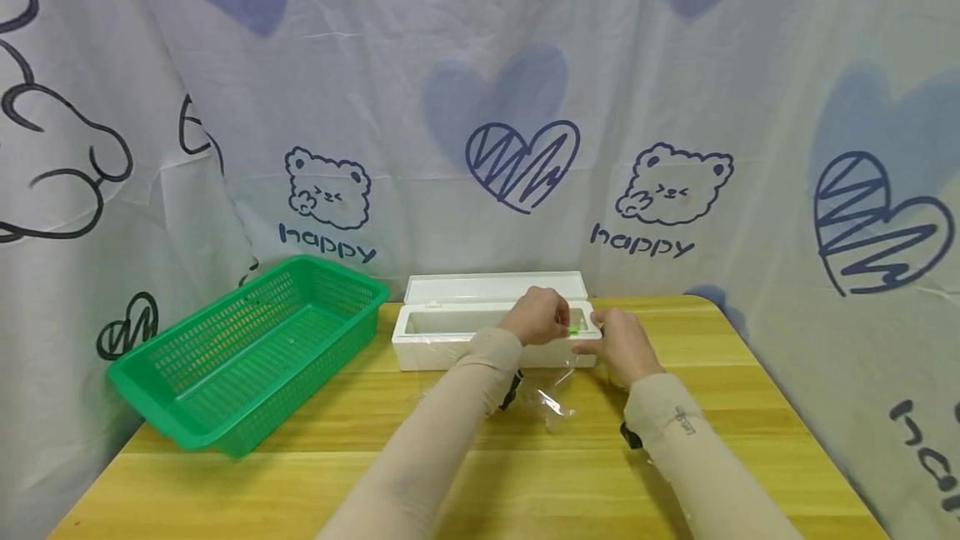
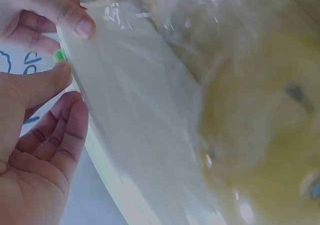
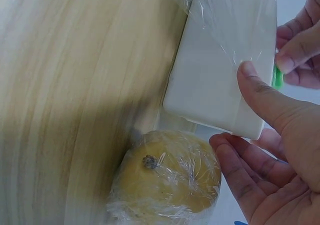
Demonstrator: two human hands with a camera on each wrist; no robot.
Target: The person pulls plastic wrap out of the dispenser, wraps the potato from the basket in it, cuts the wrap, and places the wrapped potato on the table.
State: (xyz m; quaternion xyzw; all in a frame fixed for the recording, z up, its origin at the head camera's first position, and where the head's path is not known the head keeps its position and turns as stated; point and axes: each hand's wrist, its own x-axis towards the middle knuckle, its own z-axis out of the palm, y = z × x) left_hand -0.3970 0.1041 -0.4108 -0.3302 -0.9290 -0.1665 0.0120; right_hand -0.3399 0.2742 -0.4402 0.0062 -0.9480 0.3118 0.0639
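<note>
A long white cling film dispenser box (image 1: 495,354) lies on the table with its lid (image 1: 495,286) raised. At its right end, my left hand (image 1: 536,315) pinches a small green slider (image 2: 60,55) on the box's upper edge between thumb and fingers. My right hand (image 1: 624,344) grips that same end, thumb (image 3: 255,80) on the front wall and fingers round the corner. Clear film (image 1: 551,407) hangs over the box's front and onto the table. Close by the right end sits a film-wrapped yellow fruit (image 3: 167,172) with a dark stem, mostly hidden behind my right hand in the head view.
On the left of the table stands a green plastic basket (image 1: 277,348) with perforated walls, its back corner near the box. The wooden table (image 1: 555,482) ends at a patterned white curtain (image 1: 420,107) behind the box and along both sides.
</note>
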